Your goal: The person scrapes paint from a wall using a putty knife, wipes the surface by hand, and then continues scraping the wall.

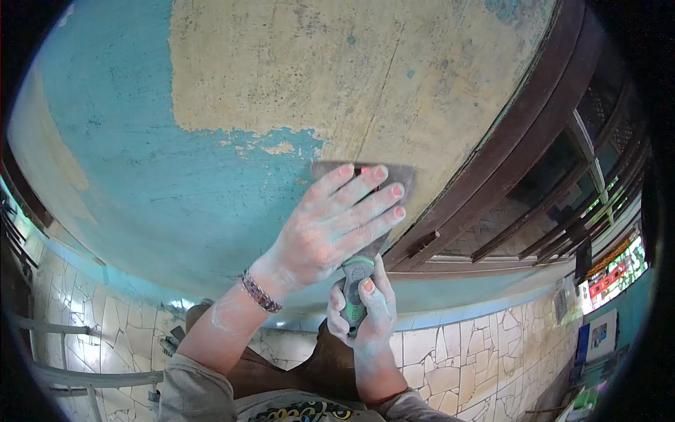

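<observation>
A wide-bladed scraper (402,177) with a green and grey handle (358,271) lies with its blade against the wall. My right hand (373,313) is closed around the handle, thumb on top. Across the blade lies my left hand (330,218), fingers stretched out and slightly apart, covering much of the metal. Pale powder coats both hands. The blade's edge is at the border between blue paint (232,183) and a bare beige patch (295,70) of wall. Small beige chips show in the blue near that border.
A dark brown wooden frame (485,141) with glazed panes borders the wall on the right. Below is a floor of irregular pale tiles (450,352). Metal railings (91,376) stand at the lower left. A bright opening (619,274) shows at the far right.
</observation>
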Available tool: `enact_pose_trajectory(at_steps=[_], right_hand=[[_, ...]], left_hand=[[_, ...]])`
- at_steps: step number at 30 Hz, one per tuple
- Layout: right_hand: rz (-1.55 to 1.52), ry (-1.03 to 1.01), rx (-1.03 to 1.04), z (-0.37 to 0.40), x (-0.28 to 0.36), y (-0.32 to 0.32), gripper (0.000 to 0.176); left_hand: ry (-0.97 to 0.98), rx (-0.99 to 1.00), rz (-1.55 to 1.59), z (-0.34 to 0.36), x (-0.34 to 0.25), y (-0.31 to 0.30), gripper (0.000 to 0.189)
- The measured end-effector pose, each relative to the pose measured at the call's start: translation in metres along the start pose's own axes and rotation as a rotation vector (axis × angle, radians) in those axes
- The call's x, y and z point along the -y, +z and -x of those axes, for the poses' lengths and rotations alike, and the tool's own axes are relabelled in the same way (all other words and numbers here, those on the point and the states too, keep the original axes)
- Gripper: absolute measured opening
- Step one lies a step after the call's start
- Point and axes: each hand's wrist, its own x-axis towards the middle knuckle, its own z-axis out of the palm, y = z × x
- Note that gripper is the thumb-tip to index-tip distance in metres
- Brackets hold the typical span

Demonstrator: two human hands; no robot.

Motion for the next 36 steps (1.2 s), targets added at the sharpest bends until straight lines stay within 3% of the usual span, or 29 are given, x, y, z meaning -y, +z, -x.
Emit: enact_pose_trajectory(at_steps=[9, 33, 36], right_hand=[[-0.011, 0.002, -0.01, 0.005, -0.001, -0.001, 0.06], [0.263, -0.043, 0.002, -0.008, 0.038, 0.016, 0.053], [0.343, -0.031, 0.01, 0.001, 0.046, -0.004, 0.063]], left_hand=[[-0.034, -0.005, 0.014, 0.008, -0.003, 0.004, 0.034], [-0.062, -0.132, -0.03, -0.007, 0.003, 0.002, 0.037], [-0.132, -0.115, -0.039, 0.006, -0.013, 0.013, 0.04]])
